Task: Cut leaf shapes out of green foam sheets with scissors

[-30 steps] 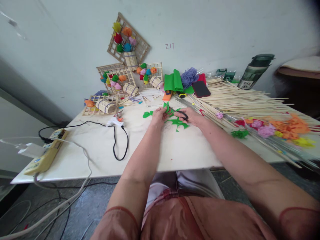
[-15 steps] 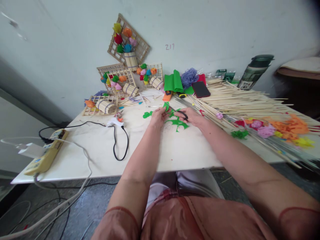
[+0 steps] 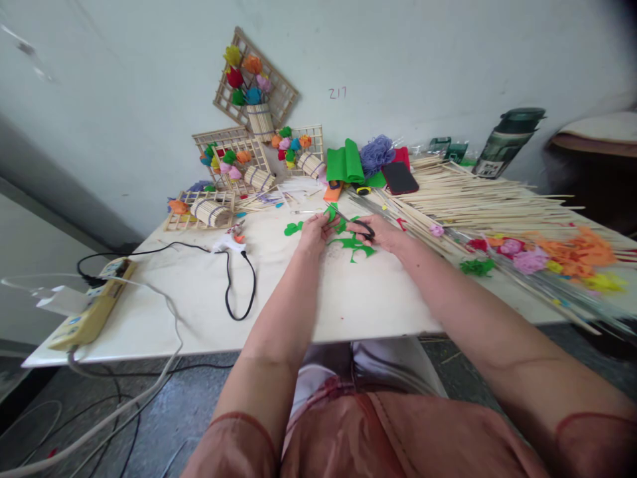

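Between the fingers of my left hand (image 3: 318, 230) is a small piece of green paper (image 3: 331, 211), pinched and raised just off the table. My right hand (image 3: 379, 232) grips black-handled scissors (image 3: 365, 230), whose blades point left and reach the held paper. Whether the blades are parted is too small to make out. Cut green scraps (image 3: 359, 248) with curved edges lie below the two hands. Rounded green cut-outs (image 3: 293, 228) rest on the table left of my left hand.
A glue gun (image 3: 229, 243) and a power strip (image 3: 94, 305) with cables occupy the left. Flower-basket lattices (image 3: 259, 86) stand behind. Green paper (image 3: 345, 162) and a phone (image 3: 401, 178) sit at the back. Thin sticks (image 3: 478, 199), bright paper flowers (image 3: 530, 260) and a bottle (image 3: 510, 143) fill the right.
Both hands stay almost in place. The green paper in my left hand has shifted slightly at the scissor blades.
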### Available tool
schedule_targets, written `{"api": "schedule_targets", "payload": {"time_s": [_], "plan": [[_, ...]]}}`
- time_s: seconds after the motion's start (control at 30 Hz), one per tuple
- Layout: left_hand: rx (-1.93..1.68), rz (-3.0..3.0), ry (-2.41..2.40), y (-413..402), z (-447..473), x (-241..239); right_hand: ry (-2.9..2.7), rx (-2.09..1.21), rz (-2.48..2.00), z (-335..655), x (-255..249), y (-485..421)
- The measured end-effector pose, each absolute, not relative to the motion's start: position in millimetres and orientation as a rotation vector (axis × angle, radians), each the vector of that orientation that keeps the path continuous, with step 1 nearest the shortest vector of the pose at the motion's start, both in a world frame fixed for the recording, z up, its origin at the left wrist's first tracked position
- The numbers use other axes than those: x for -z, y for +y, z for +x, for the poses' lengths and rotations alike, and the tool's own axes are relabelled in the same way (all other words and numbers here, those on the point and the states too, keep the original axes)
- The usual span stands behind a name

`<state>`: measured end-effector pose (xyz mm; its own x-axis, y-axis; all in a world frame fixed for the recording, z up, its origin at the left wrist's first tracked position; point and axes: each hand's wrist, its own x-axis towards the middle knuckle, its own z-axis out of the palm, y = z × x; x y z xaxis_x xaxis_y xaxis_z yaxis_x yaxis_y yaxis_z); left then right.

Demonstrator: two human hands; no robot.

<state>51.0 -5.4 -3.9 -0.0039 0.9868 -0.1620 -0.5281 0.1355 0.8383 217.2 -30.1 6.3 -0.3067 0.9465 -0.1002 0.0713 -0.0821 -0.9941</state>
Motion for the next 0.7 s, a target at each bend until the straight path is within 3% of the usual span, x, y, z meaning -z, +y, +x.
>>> {"api": "schedule_targets", "payload": {"time_s": [0.7], "plan": [[-1.326, 0.676, 0.855, -6.2, 50.2, 6.2, -1.457, -1.445, -1.149, 216.9, -11.9, -32.8]]}}
